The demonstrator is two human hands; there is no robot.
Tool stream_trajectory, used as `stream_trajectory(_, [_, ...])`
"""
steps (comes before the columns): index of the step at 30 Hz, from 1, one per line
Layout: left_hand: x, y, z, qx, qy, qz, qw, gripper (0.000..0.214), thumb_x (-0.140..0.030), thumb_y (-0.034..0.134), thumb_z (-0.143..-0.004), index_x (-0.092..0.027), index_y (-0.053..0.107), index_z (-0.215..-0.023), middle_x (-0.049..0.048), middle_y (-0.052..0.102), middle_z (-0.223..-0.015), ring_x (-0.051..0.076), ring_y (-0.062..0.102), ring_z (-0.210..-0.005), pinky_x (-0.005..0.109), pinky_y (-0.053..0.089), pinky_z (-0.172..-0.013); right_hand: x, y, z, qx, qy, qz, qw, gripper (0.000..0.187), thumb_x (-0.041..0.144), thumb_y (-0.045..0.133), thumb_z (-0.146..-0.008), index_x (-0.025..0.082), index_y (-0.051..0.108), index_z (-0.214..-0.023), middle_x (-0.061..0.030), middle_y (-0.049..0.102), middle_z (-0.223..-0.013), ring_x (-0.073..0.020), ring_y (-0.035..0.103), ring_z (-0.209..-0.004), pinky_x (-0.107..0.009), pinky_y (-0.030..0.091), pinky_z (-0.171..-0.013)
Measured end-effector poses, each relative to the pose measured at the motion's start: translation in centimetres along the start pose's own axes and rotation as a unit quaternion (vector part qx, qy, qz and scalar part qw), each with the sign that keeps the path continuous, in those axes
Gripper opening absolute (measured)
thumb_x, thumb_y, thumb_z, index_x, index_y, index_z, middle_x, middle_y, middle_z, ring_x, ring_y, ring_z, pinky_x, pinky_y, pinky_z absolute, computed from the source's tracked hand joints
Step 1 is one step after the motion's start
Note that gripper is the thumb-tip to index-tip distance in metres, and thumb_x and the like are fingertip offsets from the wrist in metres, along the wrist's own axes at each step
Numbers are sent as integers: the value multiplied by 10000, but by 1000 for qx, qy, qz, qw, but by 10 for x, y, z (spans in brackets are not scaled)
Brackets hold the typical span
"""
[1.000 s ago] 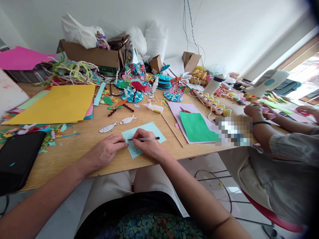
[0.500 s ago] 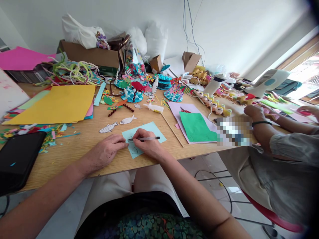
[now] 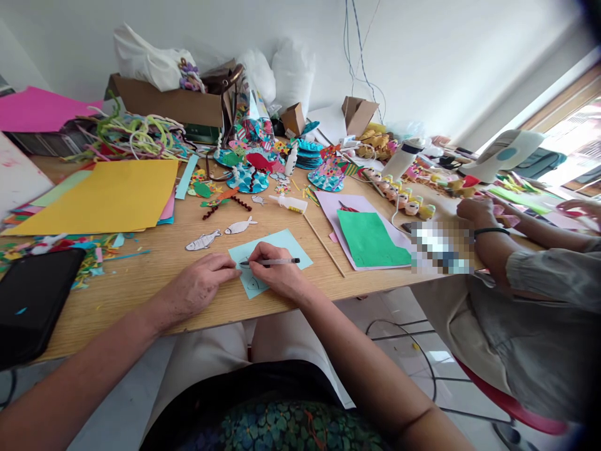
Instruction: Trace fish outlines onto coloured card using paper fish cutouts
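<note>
Wooden table (image 3: pixel 141 282) bears a light blue paper (image 3: pixel 286 247) near its front edge, in front of the person. The left hand (image 3: pixel 200 288) lies palm down, fingers loosely curled and gripping nothing, its fingertips on the paper's left edge; the right hand (image 3: pixel 278 274) is closed around a pen (image 3: pixel 275 262), tip on the paper. Two paper fish (image 3: pixel 203 240) lie just beyond.
</note>
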State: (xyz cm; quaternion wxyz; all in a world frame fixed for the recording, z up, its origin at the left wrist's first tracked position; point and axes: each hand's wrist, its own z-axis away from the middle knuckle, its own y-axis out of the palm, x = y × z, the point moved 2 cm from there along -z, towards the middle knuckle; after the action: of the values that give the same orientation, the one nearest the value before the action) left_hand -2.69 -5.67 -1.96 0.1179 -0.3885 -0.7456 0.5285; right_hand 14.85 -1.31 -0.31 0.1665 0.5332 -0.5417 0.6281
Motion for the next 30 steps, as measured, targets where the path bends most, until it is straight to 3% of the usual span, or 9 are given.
stream_trajectory(5, [0, 0, 0, -4, -5, -4, 1000, 409, -54, 307, -830, -199, 637, -1025, 57, 613, -991, 163, 543, -972, 318, 476, -856, -1, -3, -1, -19, 8, -43, 999, 34, 167, 492, -668, 179, 520, -654, 47, 519, -596, -77, 425, -540, -196, 328, -513])
stream_trajectory(9, [0, -1, -1, 2, -1, -11, 1000, 402, -56, 318, -820, -200, 637, -1017, 52, 616, -993, 163, 549, -967, 323, 488, -846, 1, -14, 4, -98, 2, -128, 987, 29, 197, 505, -667, 181, 514, -645, 41, 499, -590, -87, 431, -560, -209, 342, -532])
stream_trajectory(12, [0, -2, -1, -4, 8, -13, 1000, 410, -40, 323, -807, -202, 636, -1017, 54, 618, -994, 164, 550, -974, 331, 491, -848, 1, -26, 15, -154, -7, -136, 979, 43, 217, 509, -693, 185, 521, -668, 35, 494, -593, -97, 446, -578, -221, 359, -549])
stream_trajectory(20, [3, 0, 2, -1, 9, -15, 1000, 448, 1, 320, -774, -200, 639, -1016, 58, 616, -1025, 168, 544, -1001, 324, 466, -891, -26, -55, 54, -238, -21, -48, 970, 139, 306, 487, -818, 199, 563, -863, 0, 578, -687, -122, 544, -654, -248, 428, -633])
stream_trajectory(24, [4, 0, 3, 0, 10, -14, 1000, 449, -6, 322, -761, -182, 642, -1023, 69, 614, -1036, 175, 538, -1021, 314, 444, -913, -38, -60, 60, -224, 11, 56, 973, 177, 297, 454, -844, 201, 591, -905, -33, 644, -784, -147, 600, -740, -270, 452, -711])
stream_trajectory(30, [8, 1, 5, 28, -14, -19, 999, 423, -88, 312, -802, -210, 643, -1034, 62, 614, -1070, 181, 547, -1032, 293, 443, -905, -48, -60, 56, -205, 56, 178, 961, 286, 168, 516, -758, 173, 558, -1041, -76, 657, -958, -192, 598, -890, -330, 457, -813])
